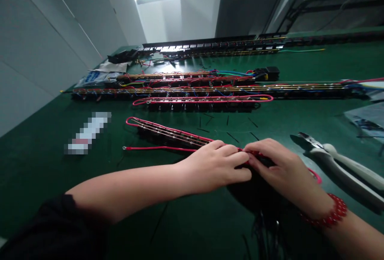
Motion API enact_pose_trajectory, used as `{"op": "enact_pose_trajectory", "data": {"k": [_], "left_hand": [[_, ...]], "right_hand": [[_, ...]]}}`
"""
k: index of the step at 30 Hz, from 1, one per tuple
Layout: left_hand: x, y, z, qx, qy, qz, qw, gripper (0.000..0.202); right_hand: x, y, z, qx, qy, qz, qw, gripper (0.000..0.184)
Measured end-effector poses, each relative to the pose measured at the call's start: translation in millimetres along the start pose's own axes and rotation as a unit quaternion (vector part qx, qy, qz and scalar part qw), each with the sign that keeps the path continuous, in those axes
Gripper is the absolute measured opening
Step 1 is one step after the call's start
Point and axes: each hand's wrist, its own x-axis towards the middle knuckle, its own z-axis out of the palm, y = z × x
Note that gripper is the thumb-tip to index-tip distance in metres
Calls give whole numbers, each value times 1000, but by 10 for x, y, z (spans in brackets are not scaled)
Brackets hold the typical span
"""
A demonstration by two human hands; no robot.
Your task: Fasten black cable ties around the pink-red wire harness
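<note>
A short black strip [159, 131] carries bare metal rods and a red wire [156, 124] looped around its left end. My left hand [220, 164] lies over the strip's right part, its fingers curled down around it. Against its fingertips, my right hand [277, 168] is closed, thumb and forefinger pinching the strip where red wire shows; the exact spot is hidden by the fingers. A loose red lead [156, 148] with a ring terminal runs out leftward under my left hand. On the right, another red end [316, 176] emerges behind my right hand.
Diagonal cutters [339, 160] with pale handles lie at the right. Beyond are a similar red-wired strip [204, 101], a long wired bar [300, 88] and more strips [210, 45]. Black tie offcuts [232, 137] dot the green table [45, 180]. Black strands [267, 232] hang at the near edge.
</note>
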Motion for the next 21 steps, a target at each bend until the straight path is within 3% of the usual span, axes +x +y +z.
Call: {"op": "enact_pose_trajectory", "data": {"k": [4,10,16,21], "left_hand": [[109,13,98,-8,-5,9,1000,17],[39,-9,311,-37,38,2,999,16],[33,-42,309,-110,46,-28,992,17],[27,-22,319,-144,47,-64,986,40]], "right_hand": [[0,15,-12,-7,0,4,1000,10],[-31,-32,-12,-32,-14,20,999,10],[-39,-60,-4,-31,-25,50,998,12],[-34,-47,5,-25,-30,73,997,13]]}}
